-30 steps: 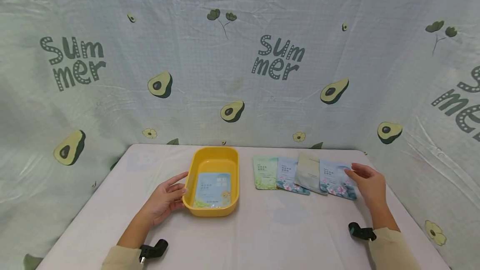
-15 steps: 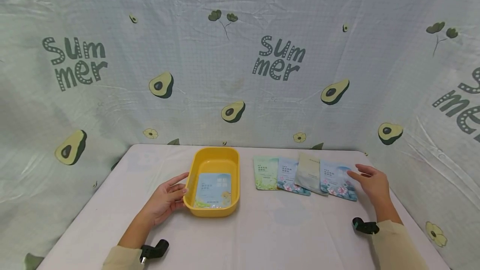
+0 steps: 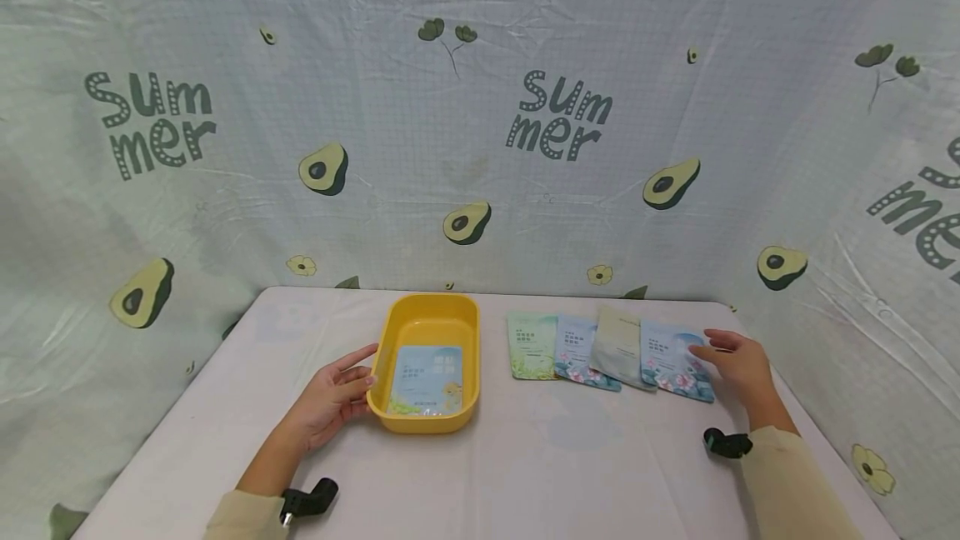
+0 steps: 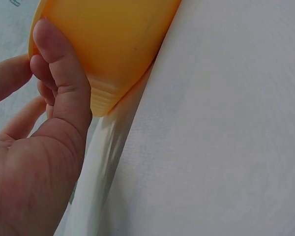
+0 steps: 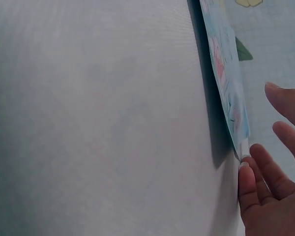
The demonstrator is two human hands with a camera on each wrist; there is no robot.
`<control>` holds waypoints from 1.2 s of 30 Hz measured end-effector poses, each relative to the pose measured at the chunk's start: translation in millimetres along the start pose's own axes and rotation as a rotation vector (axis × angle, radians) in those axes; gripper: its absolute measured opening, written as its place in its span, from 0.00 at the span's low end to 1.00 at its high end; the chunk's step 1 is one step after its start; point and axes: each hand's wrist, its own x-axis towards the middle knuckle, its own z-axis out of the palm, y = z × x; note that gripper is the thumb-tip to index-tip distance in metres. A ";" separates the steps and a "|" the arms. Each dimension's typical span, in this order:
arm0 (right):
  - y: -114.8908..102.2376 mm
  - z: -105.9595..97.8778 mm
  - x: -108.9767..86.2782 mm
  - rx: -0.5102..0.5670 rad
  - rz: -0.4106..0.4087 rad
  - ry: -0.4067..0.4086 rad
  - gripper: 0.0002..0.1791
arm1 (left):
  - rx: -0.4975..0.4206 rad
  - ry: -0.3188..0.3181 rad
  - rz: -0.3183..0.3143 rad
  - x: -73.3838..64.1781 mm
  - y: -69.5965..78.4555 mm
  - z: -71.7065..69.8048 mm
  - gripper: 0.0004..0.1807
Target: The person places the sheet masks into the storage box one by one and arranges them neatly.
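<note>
Fingers of right hand (image 3: 741, 365) nearly closed at thumb, pinching rightmost flowered packet (image 3: 673, 361) near right edge of table (image 3: 585, 473); left hand (image 3: 330, 398) grips yellow tray (image 3: 472, 357). Packet probably light, slick, bendy; best held at its edge.

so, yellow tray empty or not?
Not empty: the head view shows a blue packet lying inside the yellow tray.

Looked like a small staged filming corner: cloth (image 3: 360, 90) printed with avocados (image 3: 467, 223) and "summer" lettering (image 3: 557, 138) hung behind and along both sides of a pale-covered table (image 3: 570, 482). Black wrist-worn cameras (image 3: 311, 500) also pointed to a recording setup. Cloth hid whatever lay beyond, so couldn't tell whether this was in a home, lab or office.
</note>
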 end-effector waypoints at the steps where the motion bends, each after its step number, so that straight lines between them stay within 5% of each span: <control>1: 0.0 0.2 0.9 -0.004 0.000 -0.004 0.42 | 0.000 -0.001 0.000 0.0 0.1 0.2 0.40; 36: -11.3 -12.4 25.0 -0.218 -0.003 -0.283 0.54 | 0.004 0.031 -0.008 1.4 -0.4 1.7 0.40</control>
